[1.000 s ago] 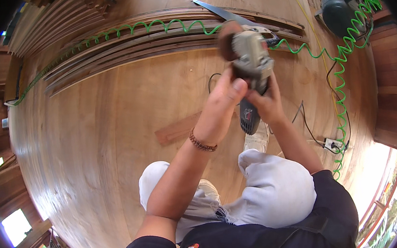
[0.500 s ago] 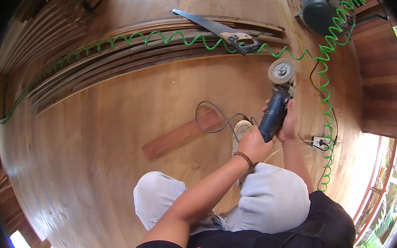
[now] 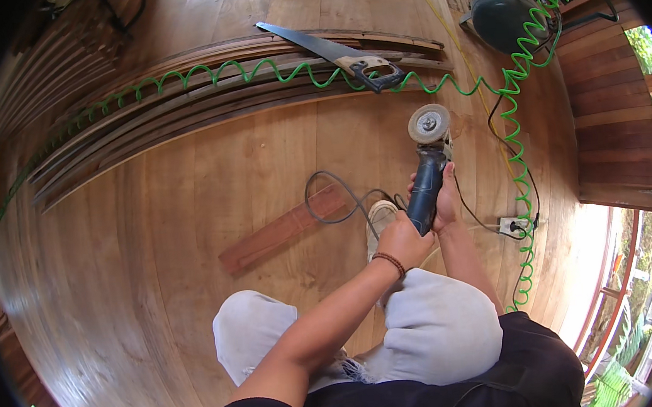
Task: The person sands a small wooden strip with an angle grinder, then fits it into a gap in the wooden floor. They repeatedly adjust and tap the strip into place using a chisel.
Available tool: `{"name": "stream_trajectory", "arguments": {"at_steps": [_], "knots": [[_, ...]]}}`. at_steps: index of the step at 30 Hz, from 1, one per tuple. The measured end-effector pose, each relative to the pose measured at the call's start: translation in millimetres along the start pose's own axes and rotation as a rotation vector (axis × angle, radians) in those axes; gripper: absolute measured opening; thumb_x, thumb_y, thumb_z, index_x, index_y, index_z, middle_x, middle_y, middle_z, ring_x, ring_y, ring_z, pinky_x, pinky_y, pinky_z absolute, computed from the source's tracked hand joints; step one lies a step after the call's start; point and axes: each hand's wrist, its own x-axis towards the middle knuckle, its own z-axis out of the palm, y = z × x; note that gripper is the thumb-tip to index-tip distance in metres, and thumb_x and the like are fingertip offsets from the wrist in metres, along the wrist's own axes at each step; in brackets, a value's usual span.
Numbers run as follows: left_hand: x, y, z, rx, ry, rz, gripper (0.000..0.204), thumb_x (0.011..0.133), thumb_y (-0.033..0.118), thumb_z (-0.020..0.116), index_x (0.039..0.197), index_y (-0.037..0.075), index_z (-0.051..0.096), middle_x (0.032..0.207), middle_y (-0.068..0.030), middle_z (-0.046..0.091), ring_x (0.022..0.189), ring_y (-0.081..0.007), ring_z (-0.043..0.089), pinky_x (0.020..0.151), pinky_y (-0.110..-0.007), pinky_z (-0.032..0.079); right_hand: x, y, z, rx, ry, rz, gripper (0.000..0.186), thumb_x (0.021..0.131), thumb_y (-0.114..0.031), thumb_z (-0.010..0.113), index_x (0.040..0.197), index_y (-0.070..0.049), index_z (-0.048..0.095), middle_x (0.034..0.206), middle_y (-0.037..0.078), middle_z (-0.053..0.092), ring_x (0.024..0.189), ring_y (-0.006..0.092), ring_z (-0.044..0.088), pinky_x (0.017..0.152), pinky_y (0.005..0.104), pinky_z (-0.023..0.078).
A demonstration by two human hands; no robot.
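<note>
An angle grinder [image 3: 428, 194] with a dark blue body is held in front of my right knee, its round disc [image 3: 428, 125] at the far end. My left hand [image 3: 405, 237], with a beaded bracelet at the wrist, is closed round the grinder's rear end. Farther up the body, my right hand [image 3: 448, 202] grips it from the right side, its fingers partly hidden behind the tool. The grinder's dark cord [image 3: 329, 174] loops over the floor to the left. A reddish wooden board [image 3: 282, 230] lies there, partly under that loop.
A handsaw [image 3: 320, 49] rests on long wooden strips [image 3: 141, 133] stacked across the far floor. A coiled green hose [image 3: 520, 157] runs over the strips and down the right side. An air compressor [image 3: 501, 14] stands far right; a white power socket [image 3: 512, 226] lies right of my arms.
The whole view has shifted, so the floor things sit a little farther left in it. The grinder has moved slightly left too, with both hands keeping their hold.
</note>
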Motion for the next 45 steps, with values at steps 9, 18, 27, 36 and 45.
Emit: {"name": "stream_trajectory", "arguments": {"at_steps": [9,18,27,36,45], "knots": [[5.5,-12.6,-5.3,-0.063,-0.091,0.031,0.065,0.08,0.038,0.085,0.113,-0.012,0.06,0.092,-0.0269,0.074,0.084,-0.0374,0.076,0.078,-0.045,0.06,8.6,3.9,-18.3,0.254,-0.164,0.068,0.076,0.095,-0.072,0.063,0.118,0.001,0.065,0.105,0.017,0.069,0.094,0.0303,0.07,0.093,0.0477,0.059],[17.1,-6.3,-30.1,-0.587,-0.47,0.046,0.043,0.088,0.023,0.081,0.113,-0.005,0.059,0.082,-0.0102,0.071,0.069,-0.0161,0.072,0.059,-0.031,0.057,14.9,-12.2,-13.1,0.362,-0.461,-0.081,0.061,0.097,-0.041,0.074,0.138,-0.003,0.051,0.115,0.012,0.063,0.103,0.0248,0.065,0.095,0.0442,0.056],[61.6,-99.8,-93.4,-0.052,0.5,0.043,0.042,0.089,0.033,0.079,0.116,0.003,0.067,0.1,-0.0159,0.074,0.099,-0.0334,0.072,0.087,-0.045,0.057,4.2,-107.1,-31.4,-0.275,0.036,-0.303,0.043,0.093,-0.018,0.078,0.129,-0.005,0.059,0.108,0.009,0.067,0.091,0.0214,0.069,0.087,0.0368,0.06],[10.2,-191.3,-123.5,0.809,0.321,-0.134,0.058,0.078,0.025,0.084,0.128,0.007,0.059,0.132,-0.016,0.058,0.126,-0.0374,0.055,0.103,-0.047,0.051,-46.6,-297.3,-46.0,-1.306,0.33,-0.881,0.046,0.092,-0.006,0.079,0.135,-0.003,0.065,0.125,0.006,0.074,0.105,0.014,0.07,0.089,0.0306,0.057],[26.2,-130.0,-208.4,0.292,0.419,0.053,0.059,0.078,0.021,0.088,0.125,0.004,0.057,0.119,-0.0216,0.07,0.114,-0.0391,0.069,0.096,-0.048,0.056,-90.4,-270.7,31.9,-1.42,0.248,-0.895,0.041,0.089,-0.005,0.081,0.127,-0.002,0.066,0.117,0.005,0.075,0.099,0.0123,0.069,0.091,0.0306,0.055]]}}
